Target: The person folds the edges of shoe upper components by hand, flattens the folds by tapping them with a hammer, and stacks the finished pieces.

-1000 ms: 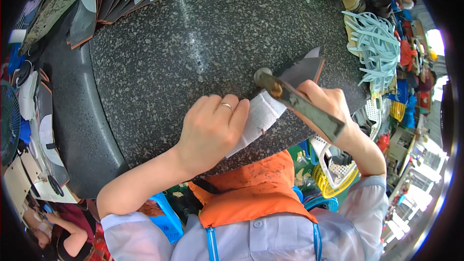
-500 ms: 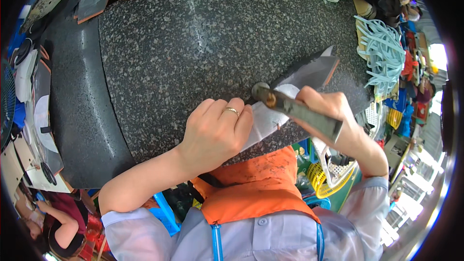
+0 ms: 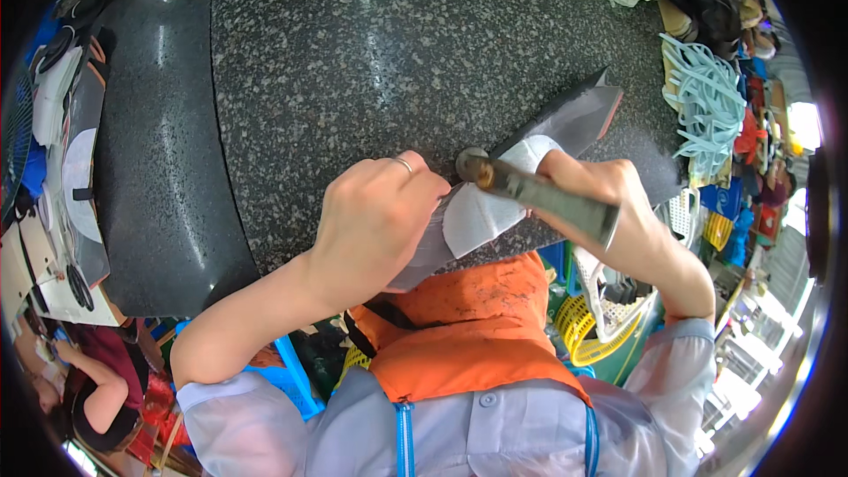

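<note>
My right hand is wrapped round a hammer, its round face beside the edge of a dark flat piece of material. The piece looks like a leather shoe part and lies slantwise near the front of the stone slab. A white rounded patch covers its middle, and its far right end has an orange-red edge. With fingers closed, my left hand grips the far edge of the piece, left of the hammer. The fingertips are partly hidden.
A smooth dark strip borders the slab on the left, with more cut pieces beyond. Pale blue strips lie in a heap at the right. A yellow basket stands below the slab. Another person is at lower left.
My left hand has shifted left along the edge, its fingers more curled. More of the white patch and the piece's near end now show. The hammer stays close to the edge.
</note>
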Demonstrator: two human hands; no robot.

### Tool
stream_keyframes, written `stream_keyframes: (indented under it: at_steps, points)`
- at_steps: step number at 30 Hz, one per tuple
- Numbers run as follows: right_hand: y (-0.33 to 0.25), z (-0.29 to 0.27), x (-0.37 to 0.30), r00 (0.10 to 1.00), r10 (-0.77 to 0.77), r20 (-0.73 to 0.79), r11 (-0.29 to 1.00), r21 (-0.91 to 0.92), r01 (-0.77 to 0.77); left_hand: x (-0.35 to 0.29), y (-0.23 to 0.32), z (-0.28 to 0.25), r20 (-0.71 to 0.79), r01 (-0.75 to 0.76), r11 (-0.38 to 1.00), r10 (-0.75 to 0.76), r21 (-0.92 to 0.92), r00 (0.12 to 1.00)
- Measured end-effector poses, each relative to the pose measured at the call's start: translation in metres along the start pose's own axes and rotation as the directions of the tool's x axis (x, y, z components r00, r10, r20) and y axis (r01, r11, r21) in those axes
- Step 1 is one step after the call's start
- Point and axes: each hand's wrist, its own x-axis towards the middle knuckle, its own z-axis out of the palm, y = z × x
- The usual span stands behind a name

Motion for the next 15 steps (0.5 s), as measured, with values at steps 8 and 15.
stream_keyframes:
  at_steps: [8, 15]
  points:
    - [-0.013, 0.011, -0.002, 0.999, -0.051, -0.010, 0.998, 0.032, 0.052, -0.024, 0.005, -0.013, 0.027, -0.051, 0.994, 0.049, 0.096, 0.998]
    - [-0.029, 0.023, -0.003, 0.998, -0.062, -0.004, 0.998, 0.004, 0.062, -0.047, 0.003, -0.018, -0.012, -0.059, 0.988, 0.061, 0.140, 0.998]
